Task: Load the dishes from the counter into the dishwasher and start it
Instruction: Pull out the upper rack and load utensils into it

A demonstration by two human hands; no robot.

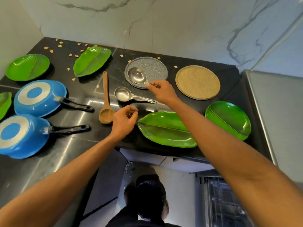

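Two steel ladles: the far ladle point(137, 75) lies bowl-up on the grey plate point(152, 66), its handle reaching over the plate's near rim; the near ladle point(124, 94) lies on the bare counter point(65, 145) just in front of that plate, handle pointing right.
Right hand point(161, 91): reached out over the counter, thumb and forefinger pinching the end of the far ladle's handle, other fingers curled in.
Left hand point(124, 122): hovers above the counter near the front edge, fingers curled and thumb tip meeting the forefinger; a thin glint shows there, but I cannot tell whether it grips anything.
Wooden spoon point(106, 102): lies flat left of the near ladle, bowl toward the person and just beside the left hand.
Tan plate point(197, 81): round, right of the grey plate, apart from it.
Green leaf plates: one point(165, 130) under the right forearm at the front edge, one point(229, 119) at the right end, one point(91, 60) and another point(27, 67) toward the back left, one point(5, 102) cut off by the left edge.
Blue pans: two, upside down on the left, the farther point(39, 97) and the nearer point(19, 135), black handles pointing right.
Nut shells point(70, 54): scattered over the back of the counter.
Dishwasher rack point(226, 202): blurred wire rack below the counter, lower right.
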